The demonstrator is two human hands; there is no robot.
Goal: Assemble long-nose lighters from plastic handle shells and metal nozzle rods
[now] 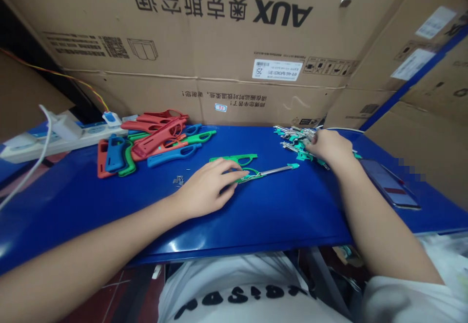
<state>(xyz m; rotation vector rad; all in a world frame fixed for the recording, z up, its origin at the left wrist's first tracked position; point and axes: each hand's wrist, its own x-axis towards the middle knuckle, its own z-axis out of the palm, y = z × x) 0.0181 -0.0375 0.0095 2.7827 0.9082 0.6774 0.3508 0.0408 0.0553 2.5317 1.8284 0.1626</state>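
- In the head view, your left hand [208,189] is resting midway along the worktop [278,211], fingertips touching a green handle piece [250,177]; the fingers are curling over it, but whether they are pinching it, I cannot tell.
- A metal tube [280,170] with a teal tip is lying along that piece, pointing toward the worktop's right edge.
- A second green piece [234,159] is lying just beyond, nearer the far edge.
- Your right hand [334,147] is bending over a pile of metal tubes [297,142] near the far edge, right of the middle; its fingertips are hiding, so I cannot tell whether they are gripping one.
- Toward the far left corner, a heap of coloured handle pieces [161,135] is lying beside a power strip [87,140].
- A phone [393,186] is lying near the right edge.
- You seem to be partway through one unit: its tube is sitting in place, the second green piece is lying apart, and the heap and pile are apparently waiting.
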